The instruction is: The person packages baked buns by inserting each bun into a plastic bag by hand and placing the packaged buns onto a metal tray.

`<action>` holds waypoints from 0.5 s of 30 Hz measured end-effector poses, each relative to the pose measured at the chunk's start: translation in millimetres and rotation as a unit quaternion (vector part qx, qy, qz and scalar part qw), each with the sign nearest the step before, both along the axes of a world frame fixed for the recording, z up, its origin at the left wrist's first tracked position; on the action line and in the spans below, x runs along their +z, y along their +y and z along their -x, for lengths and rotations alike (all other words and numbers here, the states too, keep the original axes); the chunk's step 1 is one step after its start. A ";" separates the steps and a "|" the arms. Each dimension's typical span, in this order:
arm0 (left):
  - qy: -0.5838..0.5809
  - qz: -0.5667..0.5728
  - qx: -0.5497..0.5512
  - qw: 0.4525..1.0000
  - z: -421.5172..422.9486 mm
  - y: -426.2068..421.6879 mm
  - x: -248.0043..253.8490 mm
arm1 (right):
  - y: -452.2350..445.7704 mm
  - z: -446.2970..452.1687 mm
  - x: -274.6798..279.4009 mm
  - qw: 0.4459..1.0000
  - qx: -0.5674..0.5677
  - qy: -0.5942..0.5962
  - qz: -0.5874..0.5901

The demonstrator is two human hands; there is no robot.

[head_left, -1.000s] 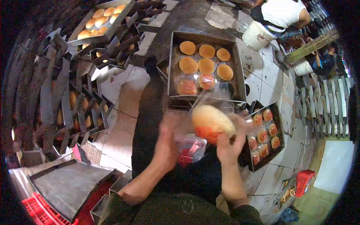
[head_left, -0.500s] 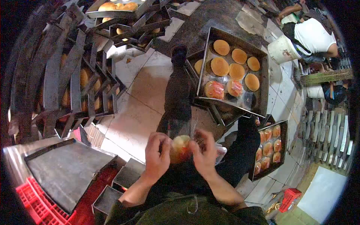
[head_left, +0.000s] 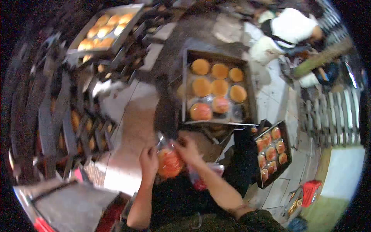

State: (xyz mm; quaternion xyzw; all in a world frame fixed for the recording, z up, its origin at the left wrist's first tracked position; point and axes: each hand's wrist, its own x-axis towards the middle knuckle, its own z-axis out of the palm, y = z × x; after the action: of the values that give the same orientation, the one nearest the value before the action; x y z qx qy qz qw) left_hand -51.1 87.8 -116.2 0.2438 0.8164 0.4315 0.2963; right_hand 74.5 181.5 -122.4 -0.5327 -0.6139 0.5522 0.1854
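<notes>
Red print has swung into fuller view over the bun, seemingly bagged now, near-left of the tray. Left hand holds its left side; right hand pinches the bag farther up.

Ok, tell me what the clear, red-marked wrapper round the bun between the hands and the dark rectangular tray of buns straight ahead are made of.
Clear, red-marked wrapper: probably thin, glossy plastic film; it looks see-through with pale glints, though blurred.
Dark rectangular tray: likely sheet metal, dull and worn, judging by its straight walls and narrow, paler rim.
</notes>
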 end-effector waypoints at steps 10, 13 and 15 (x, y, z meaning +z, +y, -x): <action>0.068 -0.090 -0.017 0.993 -7.9 7.4 67.0 | -9.4 -24.8 58.7 0.986 -0.037 0.125 -0.104; -0.001 -0.136 0.004 0.991 -13.2 0.3 80.4 | -18.4 -26.3 83.2 0.986 -0.047 0.140 -0.076; 0.032 -0.174 -0.012 0.984 -13.0 -19.9 107.8 | -22.8 -29.1 114.8 0.986 -0.036 0.156 -0.035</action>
State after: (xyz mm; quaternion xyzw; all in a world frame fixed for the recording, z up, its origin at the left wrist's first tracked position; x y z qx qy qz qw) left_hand -38.0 67.8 -8.4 0.3152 0.7348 0.5553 0.2288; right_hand 103.6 158.7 -7.6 -0.4549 -0.5767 0.5996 0.3177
